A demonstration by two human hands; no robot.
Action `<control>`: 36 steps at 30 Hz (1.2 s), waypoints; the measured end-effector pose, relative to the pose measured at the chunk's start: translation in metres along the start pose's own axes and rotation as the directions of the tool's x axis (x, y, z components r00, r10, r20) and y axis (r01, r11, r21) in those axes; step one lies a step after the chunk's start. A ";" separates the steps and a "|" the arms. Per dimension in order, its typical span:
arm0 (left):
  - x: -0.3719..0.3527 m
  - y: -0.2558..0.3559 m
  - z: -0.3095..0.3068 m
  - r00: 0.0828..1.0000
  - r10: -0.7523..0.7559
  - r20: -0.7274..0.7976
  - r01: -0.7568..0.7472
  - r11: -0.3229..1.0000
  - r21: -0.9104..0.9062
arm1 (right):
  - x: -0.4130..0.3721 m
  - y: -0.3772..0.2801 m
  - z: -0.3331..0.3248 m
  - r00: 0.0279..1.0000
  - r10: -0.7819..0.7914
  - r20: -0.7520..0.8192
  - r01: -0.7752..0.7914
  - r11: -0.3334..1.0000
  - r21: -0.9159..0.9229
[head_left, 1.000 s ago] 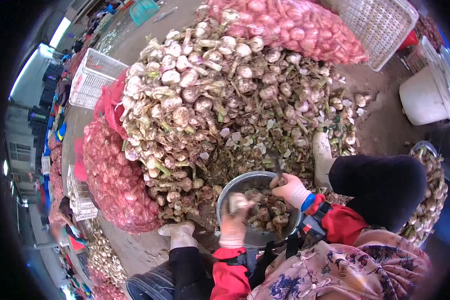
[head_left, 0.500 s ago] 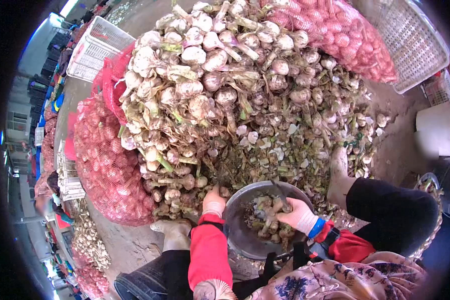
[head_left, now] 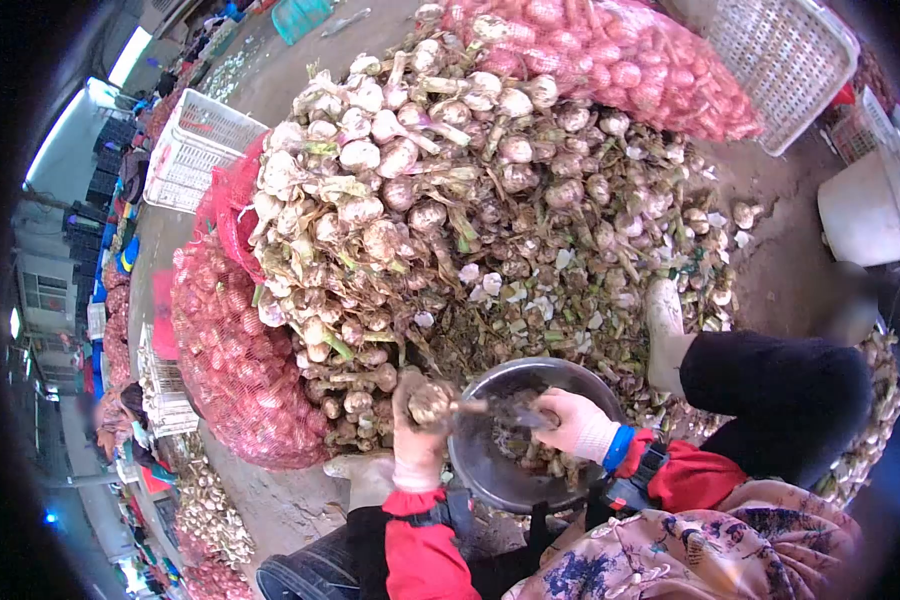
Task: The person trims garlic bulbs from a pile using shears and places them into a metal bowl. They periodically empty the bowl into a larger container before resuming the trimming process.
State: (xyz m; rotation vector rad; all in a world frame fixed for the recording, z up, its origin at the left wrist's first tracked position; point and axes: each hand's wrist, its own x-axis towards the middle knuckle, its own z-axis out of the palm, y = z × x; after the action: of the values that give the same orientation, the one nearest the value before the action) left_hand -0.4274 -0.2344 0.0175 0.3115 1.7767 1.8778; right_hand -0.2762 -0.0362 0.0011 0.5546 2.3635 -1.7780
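Garlic bulb [head_left: 430, 403] gripped over the rim of the metal bowl [head_left: 478, 462].

The gloved left hand [head_left: 416, 440] is closed tight round the bulb, its stem pointing right, just below the big garlic pile [head_left: 420, 200]. The gloved right hand [head_left: 577, 423] is curled in a fist around a dark tool [head_left: 532, 418], blurred, above the trimmings in the bowl.

A dirty whitish garlic bulb [head_left: 432, 402] is gripped in the gloved left hand [head_left: 417, 445], held right at the rim of a round grey metal bowl [head_left: 485, 480], with its stalk pointed toward the right hand [head_left: 578, 425]. That one's gloved too and closed around a small dark tool [head_left: 528, 416], too blurred to be made out properly. A huge heap of unpeeled garlic [head_left: 440, 200] is piled just behind the bowl, and a red mesh sack of bulbs [head_left: 235, 360] is pressed against its left side.
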 end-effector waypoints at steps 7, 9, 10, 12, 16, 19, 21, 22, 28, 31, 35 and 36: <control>-0.080 0.020 0.065 0.974 -0.217 0.070 0.226 0.884 -0.410 | -0.033 -0.027 -0.007 0.961 -0.251 0.121 0.275 0.921 -0.276; -0.089 0.024 0.071 0.977 -0.204 0.068 0.215 0.917 -0.335 | -0.041 -0.027 -0.012 0.953 -0.255 0.162 0.297 0.887 -0.353; -0.091 0.022 0.069 0.974 -0.224 0.043 0.225 0.917 -0.328 | -0.042 -0.025 -0.012 0.947 -0.271 0.171 0.318 0.870 -0.377; -0.093 0.013 0.066 0.968 -0.245 0.064 0.236 0.782 -0.577 | -0.045 -0.022 -0.012 0.936 -0.309 0.170 0.352 0.834 -0.425; -0.108 0.024 0.089 0.996 -0.055 -0.070 0.037 0.972 -0.231 | -0.051 -0.025 -0.017 0.928 -0.323 0.188 0.373 0.817 -0.439; -0.112 0.006 0.084 0.997 0.034 -0.065 -0.041 0.992 -0.116 | -0.055 -0.023 -0.015 0.931 -0.320 0.177 0.365 0.836 -0.409; -0.112 0.015 0.091 0.986 -0.106 -0.127 0.050 0.922 -0.385 | -0.056 -0.022 -0.014 0.927 -0.327 0.186 0.374 0.849 -0.372; -0.113 0.015 0.091 0.991 -0.080 -0.103 0.050 0.962 -0.268 | -0.056 -0.022 -0.015 0.927 -0.327 0.184 0.374 0.850 -0.371; -0.119 -0.004 0.095 0.997 -0.016 -0.071 0.004 0.985 -0.173 | -0.051 -0.006 -0.016 0.927 -0.334 0.173 0.376 0.833 -0.407; -0.127 0.020 0.111 0.987 0.064 -0.144 0.005 0.902 0.431 | -0.032 0.021 -0.035 0.997 0.057 0.050 -0.037 0.942 -0.335; -0.133 0.055 0.121 0.988 0.145 -0.061 -0.124 0.956 0.265 | -0.009 0.051 -0.060 0.915 0.307 -0.263 -0.344 0.933 -0.107; -0.125 0.046 0.114 0.981 0.093 -0.169 -0.077 0.992 0.100 | -0.010 0.038 -0.053 0.942 0.130 -0.309 -0.179 0.975 -0.134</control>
State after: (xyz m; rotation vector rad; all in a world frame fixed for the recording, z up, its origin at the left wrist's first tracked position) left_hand -0.2756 -0.2020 0.0978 0.2684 2.0004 1.9358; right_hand -0.2471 0.0210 -0.0142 1.0194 2.5403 -1.5098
